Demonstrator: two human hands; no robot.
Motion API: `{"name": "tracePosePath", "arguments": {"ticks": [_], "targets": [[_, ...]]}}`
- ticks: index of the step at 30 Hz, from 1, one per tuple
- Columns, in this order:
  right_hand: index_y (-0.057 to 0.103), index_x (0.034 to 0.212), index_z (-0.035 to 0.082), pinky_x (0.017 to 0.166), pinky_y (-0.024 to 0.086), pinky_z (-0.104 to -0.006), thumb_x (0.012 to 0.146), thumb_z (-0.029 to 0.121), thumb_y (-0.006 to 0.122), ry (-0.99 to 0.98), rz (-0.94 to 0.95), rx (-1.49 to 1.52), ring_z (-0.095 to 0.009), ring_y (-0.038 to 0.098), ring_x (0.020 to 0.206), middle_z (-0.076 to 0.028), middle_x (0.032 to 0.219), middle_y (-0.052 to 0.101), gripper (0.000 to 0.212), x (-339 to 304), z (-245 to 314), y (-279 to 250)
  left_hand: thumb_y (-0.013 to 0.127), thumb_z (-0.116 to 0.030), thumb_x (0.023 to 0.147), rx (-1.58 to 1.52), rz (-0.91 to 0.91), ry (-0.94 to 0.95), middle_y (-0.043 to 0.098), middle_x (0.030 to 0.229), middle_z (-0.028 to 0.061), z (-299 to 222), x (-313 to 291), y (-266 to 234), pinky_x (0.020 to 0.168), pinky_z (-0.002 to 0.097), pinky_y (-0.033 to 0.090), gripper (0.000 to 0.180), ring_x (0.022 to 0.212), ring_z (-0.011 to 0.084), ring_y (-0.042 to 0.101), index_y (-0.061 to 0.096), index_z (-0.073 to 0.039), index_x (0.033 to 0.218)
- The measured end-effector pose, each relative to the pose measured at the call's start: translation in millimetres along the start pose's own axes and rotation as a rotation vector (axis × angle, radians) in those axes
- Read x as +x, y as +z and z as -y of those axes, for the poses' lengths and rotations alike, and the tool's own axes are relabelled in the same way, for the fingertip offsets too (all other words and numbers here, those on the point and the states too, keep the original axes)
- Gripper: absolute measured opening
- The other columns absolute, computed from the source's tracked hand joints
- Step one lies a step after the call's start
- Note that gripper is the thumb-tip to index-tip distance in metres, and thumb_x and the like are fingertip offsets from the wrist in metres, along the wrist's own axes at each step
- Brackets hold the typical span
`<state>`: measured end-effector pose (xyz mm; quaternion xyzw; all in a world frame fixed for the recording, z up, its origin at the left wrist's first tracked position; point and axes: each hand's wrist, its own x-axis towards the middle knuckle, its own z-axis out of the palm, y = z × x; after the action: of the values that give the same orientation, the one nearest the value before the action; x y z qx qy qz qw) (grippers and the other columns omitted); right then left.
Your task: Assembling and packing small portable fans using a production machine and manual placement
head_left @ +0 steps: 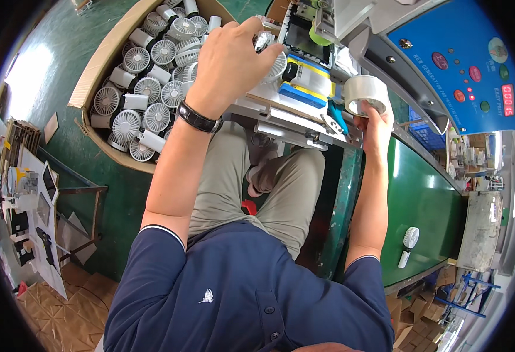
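Observation:
My left hand (231, 58), with a dark band on its wrist, is over the near left side of a machine. Its thumb and forefinger are spread apart. In the gap between them shows something shiny and crumpled (263, 40); whether the hand touches it I cannot tell. A white handheld fan (278, 68) rests on the machine beside the thumb, its head partly hidden by the hand. My right hand (377, 124) grips a wide roll of clear tape (367, 90) at the machine's right, fingers in the core.
A cardboard box (98, 63) full of white handheld fans stands at left. A blue control panel (474, 64) overhangs at right. Another fan (409, 246) lies on the green work surface (421, 205). Blue-and-yellow blocks (304, 82) and teal-handled pliers (338, 116) are between my hands.

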<state>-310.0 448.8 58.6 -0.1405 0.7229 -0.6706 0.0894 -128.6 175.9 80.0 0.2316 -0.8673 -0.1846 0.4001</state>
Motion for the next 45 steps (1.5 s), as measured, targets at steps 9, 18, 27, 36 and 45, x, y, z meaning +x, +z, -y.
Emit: {"name": "tracePosePath", "arguments": {"ticks": [9, 18, 27, 36, 45], "targets": [[0.061, 0.129, 0.003, 0.047, 0.039, -0.0204, 0.094, 0.006, 0.067, -0.036, -0.001, -0.053, -0.010, 0.053, 0.054, -0.010, 0.088, 0.067, 0.036, 8, -25, -5, 0.080, -0.036, 0.089, 0.162, -0.017, 0.001, 0.072, 0.084, 0.0108, -2, 4, -1, 0.070, 0.0364, 0.052, 0.037, 0.073, 0.0268, 0.064, 0.076, -0.006, 0.110], [0.064, 0.118, 0.001, 0.045, 0.036, -0.0200, 0.093, 0.006, 0.069, 0.021, -0.044, -0.025, -0.009, 0.050, 0.052, -0.006, 0.081, 0.065, 0.026, 11, -27, -12, 0.068, -0.029, 0.093, -0.100, 0.266, -0.055, 0.072, 0.089, 0.0222, 3, 15, -4, 0.075, 0.0473, 0.057, 0.035, 0.081, 0.0413, 0.070, 0.064, 0.000, 0.112], [0.064, 0.116, 0.002, 0.044, 0.035, -0.0191, 0.093, 0.007, 0.071, 0.017, -0.015, -0.031, -0.007, 0.049, 0.050, -0.005, 0.081, 0.066, 0.025, 12, -30, -13, 0.069, -0.029, 0.094, -0.129, 0.203, -0.007, 0.071, 0.089, 0.0201, 5, 12, 2, 0.077, 0.0446, 0.058, 0.035, 0.083, 0.0384, 0.070, 0.065, -0.001, 0.116], [0.064, 0.118, 0.002, 0.043, 0.036, -0.0203, 0.094, 0.006, 0.071, -0.021, 0.019, -0.017, -0.008, 0.050, 0.051, -0.006, 0.081, 0.066, 0.026, 13, -32, -15, 0.069, -0.028, 0.094, -0.126, 0.194, -0.002, 0.071, 0.088, 0.0196, 5, 11, 4, 0.077, 0.0443, 0.057, 0.034, 0.081, 0.0376, 0.069, 0.064, 0.000, 0.114], [0.063, 0.123, 0.001, 0.044, 0.039, -0.0215, 0.095, 0.005, 0.071, 0.005, 0.018, -0.039, -0.010, 0.052, 0.052, -0.008, 0.083, 0.066, 0.030, 13, -32, -18, 0.069, -0.028, 0.093, -0.164, 0.163, 0.006, 0.070, 0.087, 0.0207, 4, 11, 2, 0.075, 0.0455, 0.056, 0.034, 0.080, 0.0389, 0.068, 0.064, 0.001, 0.109]]}}
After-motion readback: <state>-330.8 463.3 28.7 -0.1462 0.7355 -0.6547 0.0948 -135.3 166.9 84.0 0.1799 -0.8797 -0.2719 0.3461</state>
